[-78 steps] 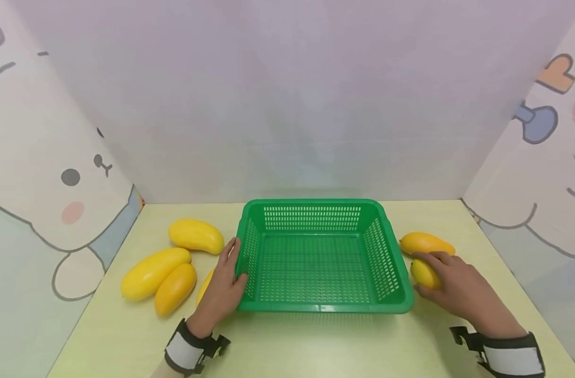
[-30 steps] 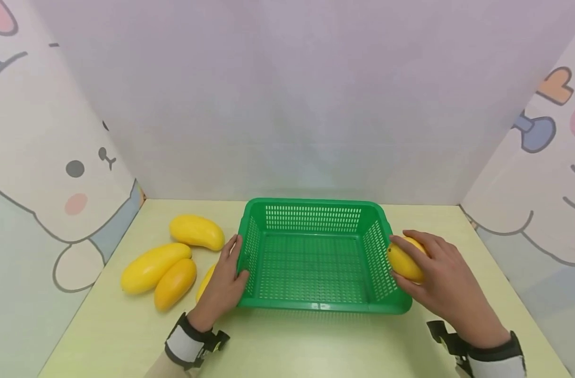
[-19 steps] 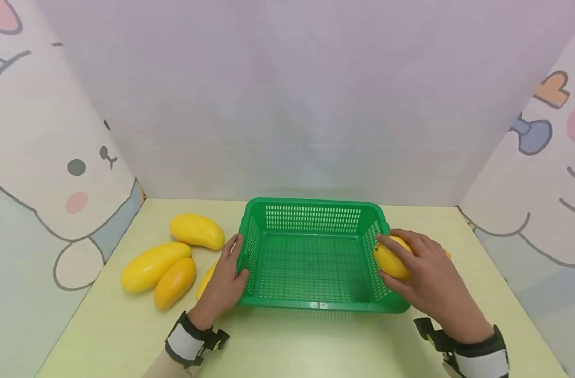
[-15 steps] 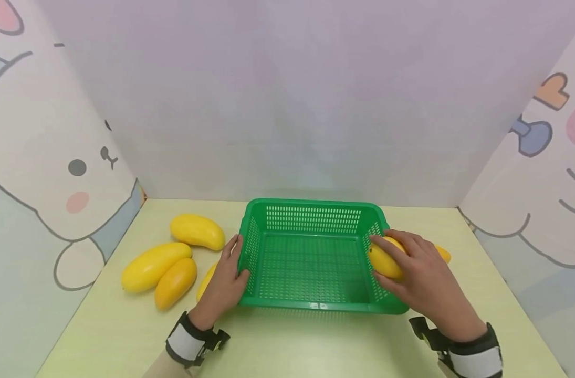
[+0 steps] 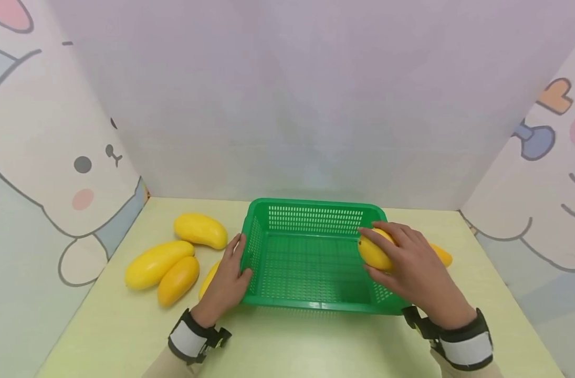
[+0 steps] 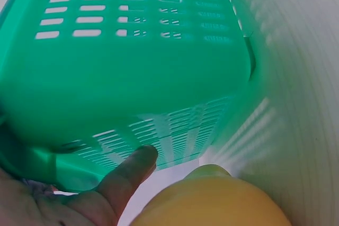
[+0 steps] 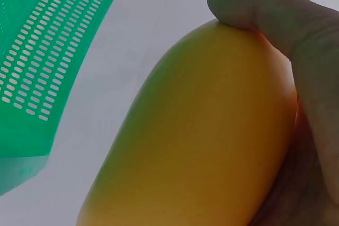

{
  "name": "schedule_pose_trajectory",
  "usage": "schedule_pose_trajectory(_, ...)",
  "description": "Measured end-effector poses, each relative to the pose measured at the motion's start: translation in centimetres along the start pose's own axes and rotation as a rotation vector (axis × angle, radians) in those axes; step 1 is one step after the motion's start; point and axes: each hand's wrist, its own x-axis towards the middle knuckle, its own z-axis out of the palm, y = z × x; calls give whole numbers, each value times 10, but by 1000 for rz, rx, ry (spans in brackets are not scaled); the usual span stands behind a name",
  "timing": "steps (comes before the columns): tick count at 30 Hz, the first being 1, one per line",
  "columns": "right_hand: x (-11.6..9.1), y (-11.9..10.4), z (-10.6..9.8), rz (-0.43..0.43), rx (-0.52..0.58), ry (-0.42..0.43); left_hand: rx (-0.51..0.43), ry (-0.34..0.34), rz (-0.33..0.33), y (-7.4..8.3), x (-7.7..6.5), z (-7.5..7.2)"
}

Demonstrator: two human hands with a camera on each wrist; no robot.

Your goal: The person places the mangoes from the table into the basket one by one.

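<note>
A green plastic basket with slotted walls stands mid-table. My left hand holds its left side, thumb over the rim and fingers along the outside. In the left wrist view, a finger touches the outer wall. My right hand grips a yellow mango over the basket's right side, fingers on top and thumb below. The right wrist view shows this mango close up, with a greenish tint along one side. Another mango lies partly hidden behind my left hand.
Left of the basket lie a mango at the back, a large one and a smaller orange-yellow one. An orange-yellow mango shows behind my right hand. Printed wall panels enclose the table.
My right hand has picked up a mango from the table right of the basket and carried it left over the right rim. My left hand stays at the basket's left side.
</note>
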Motion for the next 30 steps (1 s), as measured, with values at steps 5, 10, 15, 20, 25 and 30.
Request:
schedule_pose_trajectory(5,14,-6,-1,-54,-3,-3,1,1,-4,-1,-1,-2)
schedule_pose_trajectory(10,30,-11,-2,-92,15,-11,0,1,-4,-1,-2,-2)
schedule_pose_trajectory(15,40,-13,-1,-120,22,-21,-5,-7,6,0,1,1)
schedule_pose_trajectory(20,49,-16,3,-146,21,-37,-2,-10,16,1,5,3)
schedule_pose_trajectory(25,59,-23,7,-172,7,-55,-1,2,12,0,4,3)
schedule_pose_trajectory(30,70,-27,10,-199,-2,-65,-6,9,11,0,1,2)
